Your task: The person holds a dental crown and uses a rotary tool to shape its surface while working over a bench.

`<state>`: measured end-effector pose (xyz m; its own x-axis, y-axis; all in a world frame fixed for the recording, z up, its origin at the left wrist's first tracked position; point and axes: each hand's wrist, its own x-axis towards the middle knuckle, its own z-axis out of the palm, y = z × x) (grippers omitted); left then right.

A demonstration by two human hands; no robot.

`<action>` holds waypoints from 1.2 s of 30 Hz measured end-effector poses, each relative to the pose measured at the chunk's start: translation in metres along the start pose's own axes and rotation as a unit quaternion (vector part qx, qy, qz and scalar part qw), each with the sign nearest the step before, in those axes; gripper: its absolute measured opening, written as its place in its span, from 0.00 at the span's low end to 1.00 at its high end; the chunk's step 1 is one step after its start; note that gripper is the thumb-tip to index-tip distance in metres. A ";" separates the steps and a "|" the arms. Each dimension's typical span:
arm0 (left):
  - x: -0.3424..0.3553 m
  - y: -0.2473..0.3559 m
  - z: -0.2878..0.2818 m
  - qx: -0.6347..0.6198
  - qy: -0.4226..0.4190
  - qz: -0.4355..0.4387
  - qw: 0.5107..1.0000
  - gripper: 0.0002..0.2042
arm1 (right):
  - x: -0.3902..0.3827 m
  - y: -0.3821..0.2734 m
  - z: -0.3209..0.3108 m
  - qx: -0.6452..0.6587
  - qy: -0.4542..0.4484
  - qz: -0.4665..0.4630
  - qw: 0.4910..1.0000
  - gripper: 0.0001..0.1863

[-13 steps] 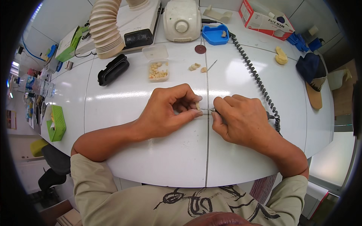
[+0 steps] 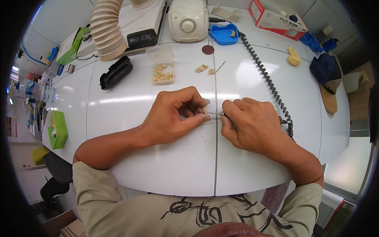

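Note:
Pinched between the thumb and fingers of my left hand (image 2: 167, 116) is a small cream tooth-like piece (image 2: 205, 109), mostly covered by the fingertips. My right hand (image 2: 252, 122) is closed around a rotary handpiece (image 2: 283, 121); its body is largely hidden in the fist. A thin metal bur (image 2: 214, 113) sticks out of it leftward, its tip at the piece; whether they touch I cannot tell. Beyond my hands, a clear lidded box (image 2: 163, 82) stands open with several cream pieces in it. More loose cream pieces (image 2: 200, 69) lie to its right.
A coiled black cord (image 2: 265, 73) runs from behind my right hand toward a white control unit (image 2: 188, 23). Farther off are a blue tray (image 2: 224, 36), a brown disc (image 2: 208, 49), a ribbed hose (image 2: 106, 31), a black case (image 2: 116, 73), a mask box (image 2: 278, 21) and a cap (image 2: 327, 75).
Both hands keep their grips and almost the same pose. The whole view has shifted slightly, so the things on the table appear a little farther left.

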<state>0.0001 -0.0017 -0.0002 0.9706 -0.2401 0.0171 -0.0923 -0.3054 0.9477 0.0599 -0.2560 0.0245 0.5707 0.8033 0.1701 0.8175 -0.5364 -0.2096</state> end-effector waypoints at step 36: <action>0.000 -0.003 0.000 -0.072 -0.010 -0.016 0.997 0.12 | -0.001 0.003 0.002 0.034 0.013 0.027 0.999 0.11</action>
<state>0.0002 -0.0004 -0.0025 0.9678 -0.2508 -0.0196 -0.0264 -0.1785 0.9836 0.0616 -0.2579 0.0215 0.6158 0.7665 0.1823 0.7795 -0.5589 -0.2829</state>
